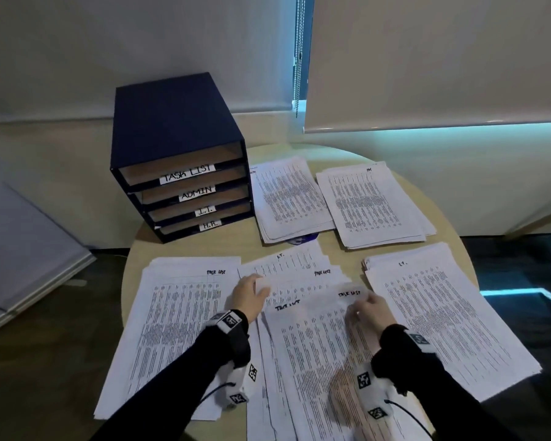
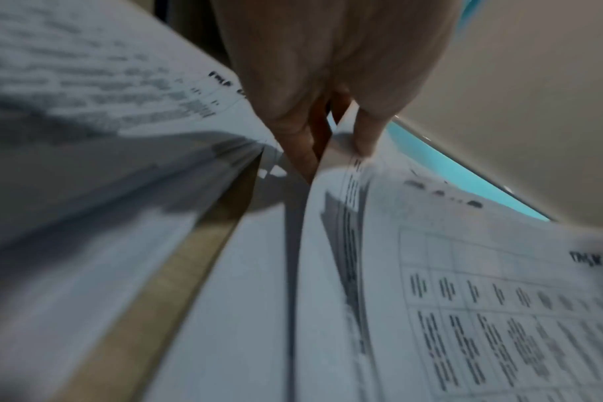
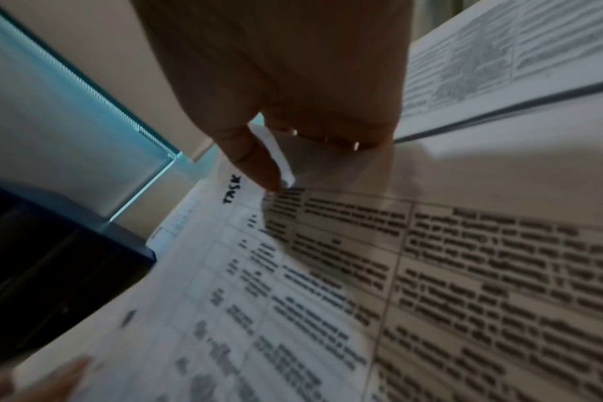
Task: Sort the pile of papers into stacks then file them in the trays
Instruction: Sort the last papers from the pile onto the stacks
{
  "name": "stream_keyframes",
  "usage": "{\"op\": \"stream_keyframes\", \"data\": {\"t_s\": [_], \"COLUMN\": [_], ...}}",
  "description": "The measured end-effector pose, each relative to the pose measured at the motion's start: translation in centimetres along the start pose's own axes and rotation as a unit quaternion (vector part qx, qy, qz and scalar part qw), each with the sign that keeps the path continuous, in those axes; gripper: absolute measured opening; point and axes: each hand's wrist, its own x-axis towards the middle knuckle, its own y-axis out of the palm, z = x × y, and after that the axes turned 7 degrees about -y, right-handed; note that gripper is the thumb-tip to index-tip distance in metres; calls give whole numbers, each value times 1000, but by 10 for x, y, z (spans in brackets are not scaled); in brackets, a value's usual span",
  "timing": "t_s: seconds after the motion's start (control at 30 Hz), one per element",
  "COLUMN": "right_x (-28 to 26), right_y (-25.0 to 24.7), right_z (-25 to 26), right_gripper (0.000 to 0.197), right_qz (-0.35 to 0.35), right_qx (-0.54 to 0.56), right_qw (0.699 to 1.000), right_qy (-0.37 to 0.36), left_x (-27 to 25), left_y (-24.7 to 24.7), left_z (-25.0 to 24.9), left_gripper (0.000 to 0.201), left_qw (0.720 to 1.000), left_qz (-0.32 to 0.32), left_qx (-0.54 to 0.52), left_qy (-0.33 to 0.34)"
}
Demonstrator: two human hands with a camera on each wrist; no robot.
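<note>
Head view puts the sorting step in hand: the unsorted pile [image 1: 303, 361] lies fanned out in the middle of the round tabletop [image 1: 427, 202], just in front of the person, and four sorted stacks ring it. A stack headed TASK LIST [image 1: 175, 319] lies to the left, another stack [image 1: 439, 313] to the right, and two more stacks [image 1: 287, 198] [image 1: 376, 205] sit farther back beside the dark blue tray unit [image 1: 178, 154]. Its four trays, labelled TASK LIST, ADMIN, I.T. and H.R., look unfilled, so I judge filing has not begun.

The right hand [image 1: 369, 310] pinches the top right corner of the uppermost sheet [image 1: 318, 338], headed TASK LIST; the right wrist view shows the thumb on the paper's face with the corner curling up against it. The left hand [image 1: 252, 294] holds the left edge of the pile's upper sheets, and the left wrist view shows its fingers [image 2: 300, 141] curled under a lifted edge with the thumb on top.

By my reading, the next move is to peel that top sheet free of those under it and carry it left onto the TASK LIST stack. That calls for taking one sheet only, while the left hand steadies the rest. Other headings show among the fanned sheets, one seemingly I.T., so each needs reading before it goes anywhere.
</note>
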Motion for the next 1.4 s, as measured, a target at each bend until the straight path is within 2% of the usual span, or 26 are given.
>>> {"op": "stream_keyframes", "data": {"t_s": [0.07,0.2,0.37,0.5,0.57,0.63,0.73,0.8,0.87,0.93,1.03,1.23,1.33,1.4], "right_x": [3,6,13,7,3,2,6,7,8,9,3,-6,-8,-7], "right_y": [5,7,7,15,19,19,19,17,15,13,9,0,-6,-8], "right_z": [-4,0,9,6,3,-1,-7,-9,-13,-17,-18,-19,-19,-21], "right_gripper": [17,23,30,14,15,16,19,11,8,8,6,21,24,25], "right_qz": [-6,-12,-14,22,30,23,-20,-42,-36,-24,-32,-25,-14,-8], "right_qx": [-28,-41,-59,-94,-117,-141,-192,-188,-152,-101,-39,-37,-29,-22], "right_qw": [999,999,998,995,992,990,981,980,984,990,994,993,994,994], "right_qy": [16,19,7,24,19,4,-26,-54,-84,-92,-92,-109,-106,-111], "left_x": [4,7,12,17,17,16,16,9,2,-2,-2,6,10,11], "left_y": [-6,-15,-19,-17,-18,-18,-19,-19,-20,-22,-24,-22,-18,-15], "left_z": [-3,-16,-21,-21,-20,-18,-12,-13,-14,-15,-15,-11,-10,-7], "left_gripper": [20,2,10,13,18,20,12,15,16,14,10,16,24,21], "left_qw": [996,982,970,965,952,938,922,938,957,963,968,985,996,998], "left_qz": [-39,-54,-47,-21,-19,-44,-108,-78,-9,46,88,98,75,50], "left_qx": [27,108,184,216,250,258,222,181,144,131,120,83,22,-40], "left_qy": [70,144,154,151,177,226,297,283,251,230,200,114,38,-7]}}
